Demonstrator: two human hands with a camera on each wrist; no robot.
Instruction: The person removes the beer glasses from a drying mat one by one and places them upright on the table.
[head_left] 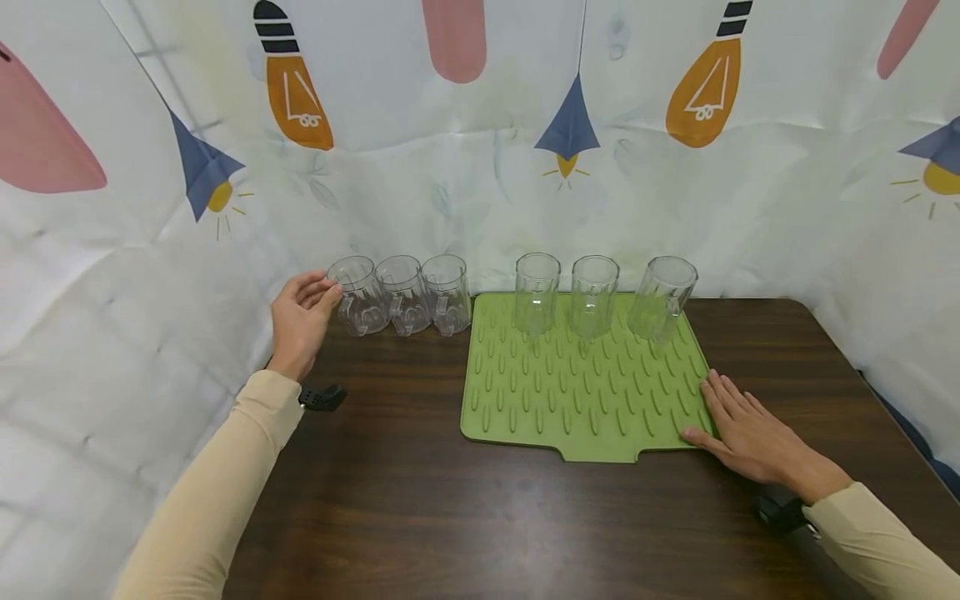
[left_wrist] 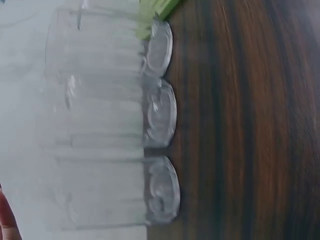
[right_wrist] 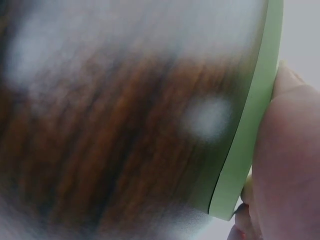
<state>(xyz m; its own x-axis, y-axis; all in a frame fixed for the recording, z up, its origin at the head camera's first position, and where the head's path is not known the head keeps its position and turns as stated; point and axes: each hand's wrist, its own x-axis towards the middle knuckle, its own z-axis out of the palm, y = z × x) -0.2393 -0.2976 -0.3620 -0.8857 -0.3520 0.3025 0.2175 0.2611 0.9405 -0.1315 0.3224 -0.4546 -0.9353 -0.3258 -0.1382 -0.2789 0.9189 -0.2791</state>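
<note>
Head: right grip (head_left: 756,437) touches green mat (head_left: 600,452) edge.

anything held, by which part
Left grip is at the rim of the leftmost mug, hold unclear; right grip rests on the green mat, holding nothing.

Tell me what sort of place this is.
Possibly a makeshift filming corner: wrinkled, lamp-printed white sheeting stands behind a dark wood-look table holding clear glass mugs and a green mat.

Right of the left hand (head_left: 298,323) stand three mugs (head_left: 407,300), then a mat (head_left: 585,446) bearing three glasses (head_left: 595,296), left of the right hand (head_left: 756,437).
</note>
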